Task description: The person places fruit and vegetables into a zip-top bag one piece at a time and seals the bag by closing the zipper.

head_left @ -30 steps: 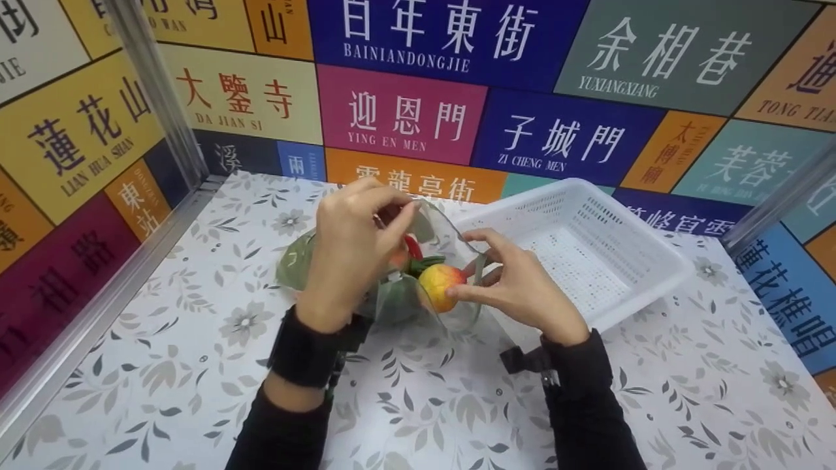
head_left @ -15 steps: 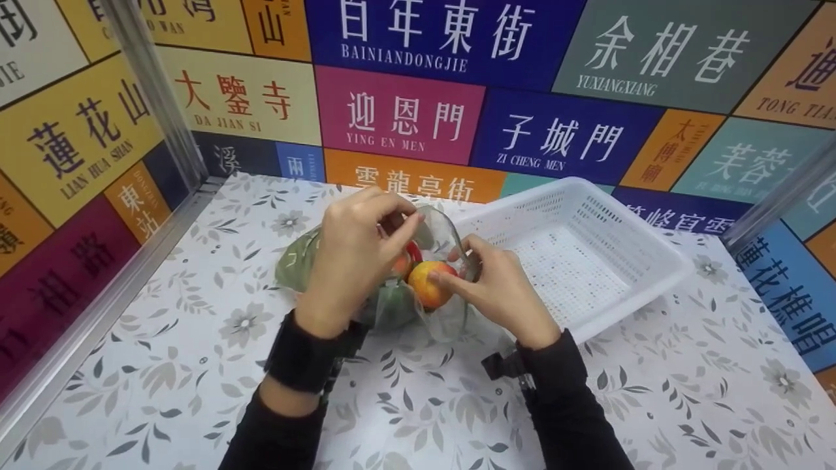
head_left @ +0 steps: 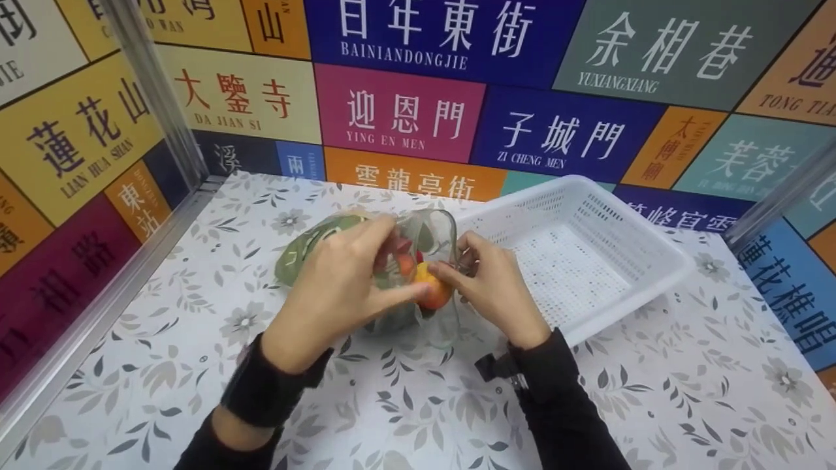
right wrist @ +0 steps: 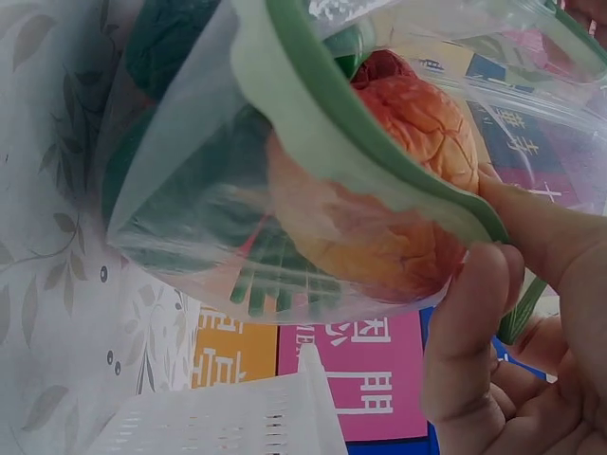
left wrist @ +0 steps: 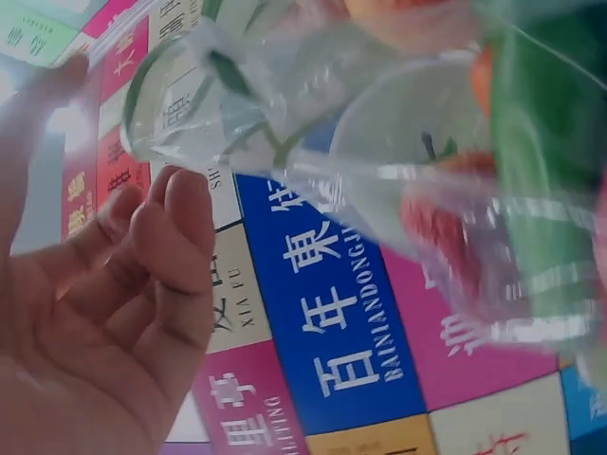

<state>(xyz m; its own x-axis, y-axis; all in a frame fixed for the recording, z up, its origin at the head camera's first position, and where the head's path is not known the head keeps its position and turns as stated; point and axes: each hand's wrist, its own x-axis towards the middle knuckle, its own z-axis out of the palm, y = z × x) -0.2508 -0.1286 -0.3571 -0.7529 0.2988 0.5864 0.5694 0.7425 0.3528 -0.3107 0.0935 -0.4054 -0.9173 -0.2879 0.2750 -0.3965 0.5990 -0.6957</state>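
Observation:
A clear plastic zip bag (head_left: 400,321) with a green-trimmed mouth lies on the table, bulging with produce. Inside its mouth sits a yellow-red fruit (head_left: 436,295), seen through the film as a wrinkled orange-red fruit (right wrist: 365,237). My right hand (head_left: 498,287) pinches the bag's green rim (right wrist: 375,142) between thumb and fingers. On the opposite side, my left hand (head_left: 339,281) is beside the bag's mouth, thumb stretched toward the fruit. In the left wrist view, that left hand (left wrist: 114,303) has loosely bent fingers and nothing visible in its grasp. Behind film stands a long green item (left wrist: 545,171).
Just right of the bag stands a white perforated plastic basket (head_left: 656,241). A flower-patterned cloth (head_left: 418,418) covers the table. Colourful sign-printed walls (head_left: 398,117) rise at the back and sides, with a metal corner post (head_left: 170,98) at left.
The left hand has let go of the bag's rim and dropped lower, its thumb spreading toward the fruit. The right hand has shifted left, bringing the rim and fruit slightly left.

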